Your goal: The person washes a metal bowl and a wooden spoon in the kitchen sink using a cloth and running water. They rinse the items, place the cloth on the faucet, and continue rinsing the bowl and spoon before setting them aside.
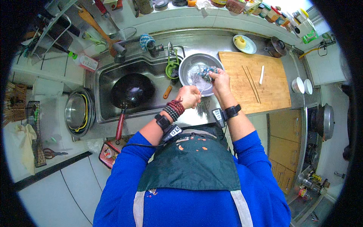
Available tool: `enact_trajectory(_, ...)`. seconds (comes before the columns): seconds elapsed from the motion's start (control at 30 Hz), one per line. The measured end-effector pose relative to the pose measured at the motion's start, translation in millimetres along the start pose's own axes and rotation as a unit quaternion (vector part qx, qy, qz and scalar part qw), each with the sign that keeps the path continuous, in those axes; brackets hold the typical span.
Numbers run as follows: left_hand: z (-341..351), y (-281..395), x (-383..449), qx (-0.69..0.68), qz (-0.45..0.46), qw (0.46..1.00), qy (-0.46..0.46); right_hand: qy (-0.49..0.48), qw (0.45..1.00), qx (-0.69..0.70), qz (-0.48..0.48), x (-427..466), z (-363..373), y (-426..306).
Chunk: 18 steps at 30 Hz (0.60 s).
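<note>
Over the near rim of a metal basin (185, 63) are both of my hands. My right hand (221, 81) grips a crumpled blue-and-white cloth (208, 74) above the basin. The fingertips of my left hand (189, 96) pinch the end of a thin, light, stick-like item (202, 90), whose other end runs toward the cloth. What it is exactly, I cannot tell. The basin seems to hold some water. Below my hands, a bundle of thin dark sticks or skewers (202, 107) lies at the counter's front edge, partly hidden.
Left of the basin, a black wok (133, 90) sits in the sink (103, 113), near a green strainer (173, 69). A wooden cutting board (238, 102) to the right bears chopsticks (251, 83) and a white strip (261, 75). Behind it stands a plate (251, 46) with a peeled yellow item.
</note>
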<state>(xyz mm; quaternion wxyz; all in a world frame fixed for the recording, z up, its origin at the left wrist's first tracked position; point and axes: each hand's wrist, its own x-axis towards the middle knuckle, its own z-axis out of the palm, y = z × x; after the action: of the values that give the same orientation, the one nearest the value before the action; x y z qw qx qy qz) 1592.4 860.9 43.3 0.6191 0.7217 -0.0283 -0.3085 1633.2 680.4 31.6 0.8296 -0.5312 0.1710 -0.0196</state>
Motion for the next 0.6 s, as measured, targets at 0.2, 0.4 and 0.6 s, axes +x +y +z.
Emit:
enact_trajectory(0.2,-7,2,15,-0.284,-0.003,0.959,0.006,-0.126,0.987,-0.012,0.102,-17,-2,-11)
enact_trajectory(0.4,6,-1,20,-0.399,-0.069,0.908,-0.110,-0.143,0.987,-0.006,0.075,-27,2,-8)
enact_trajectory(0.6,20,2,18,-0.334,-0.042,0.938,-0.077,-0.062,0.998,0.004,0.030,10,-14,-35)
